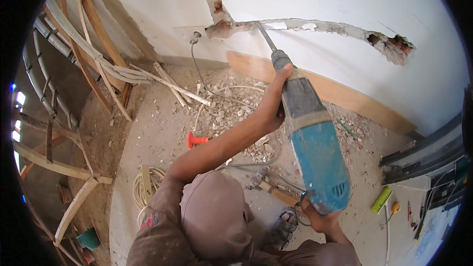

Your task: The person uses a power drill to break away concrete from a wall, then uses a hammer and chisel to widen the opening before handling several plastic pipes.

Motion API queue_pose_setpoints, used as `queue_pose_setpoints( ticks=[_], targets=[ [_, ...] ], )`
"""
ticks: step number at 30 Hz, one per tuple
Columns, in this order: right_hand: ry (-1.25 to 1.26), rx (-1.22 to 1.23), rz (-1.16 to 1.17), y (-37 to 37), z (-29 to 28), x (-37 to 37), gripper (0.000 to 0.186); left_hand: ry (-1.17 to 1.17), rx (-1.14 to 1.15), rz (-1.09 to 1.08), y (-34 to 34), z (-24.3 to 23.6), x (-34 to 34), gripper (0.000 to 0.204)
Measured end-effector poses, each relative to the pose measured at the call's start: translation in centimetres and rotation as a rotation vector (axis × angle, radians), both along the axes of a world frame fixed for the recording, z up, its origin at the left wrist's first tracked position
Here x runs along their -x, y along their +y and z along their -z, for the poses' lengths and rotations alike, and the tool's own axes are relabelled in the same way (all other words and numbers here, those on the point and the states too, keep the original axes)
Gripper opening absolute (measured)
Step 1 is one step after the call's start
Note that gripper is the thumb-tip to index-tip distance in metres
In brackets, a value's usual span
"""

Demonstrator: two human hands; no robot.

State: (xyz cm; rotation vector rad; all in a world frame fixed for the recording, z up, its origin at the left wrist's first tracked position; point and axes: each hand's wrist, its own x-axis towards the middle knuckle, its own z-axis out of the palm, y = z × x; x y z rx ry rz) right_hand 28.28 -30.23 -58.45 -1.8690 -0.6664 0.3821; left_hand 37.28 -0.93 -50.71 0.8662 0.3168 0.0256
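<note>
A blue and dark grey electric demolition hammer (318, 162) is held diagonally, its steel chisel (267, 38) touching the chipped channel (295, 25) in the white wall, with haze of dust beside it. My left hand (276, 96) is closed round the front body below the chuck, fingers partly hidden behind it. My right hand (318, 216) grips the rear handle at the tool's lower end. Below the chisel, a socket with a plug (196, 36) sends a grey cord down over the rubble (231, 103).
A wooden board (354, 98) leans along the wall's foot. Wood strips and conduits (93, 49) lean at left. An orange-red guarded tool (197, 140), coiled cable (143, 192), hammer (276, 193), green brush (380, 200) and tape measure (395, 208) lie around me. Dark frames (409, 157) stand at right.
</note>
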Motion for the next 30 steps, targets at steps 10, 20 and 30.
queue_pose_setpoints(
  ticks=[10,20,30],
  targets=[
    [0.383,-0.557,0.038,-0.7,-10.1,-4.9,0.065,-0.059,0.137,-0.072,-4.5,-2.4,-2.7,0.074],
    [0.259,-0.059,0.051,-3.6,-3.1,2.0,0.091,0.043,0.035,-0.05,-5.5,0.2,1.3,0.06],
    [0.002,-0.049,-0.023,1.5,-5.4,1.8,0.097,-0.035,0.155,0.016,-1.6,1.4,1.0,0.058]
  ],
)
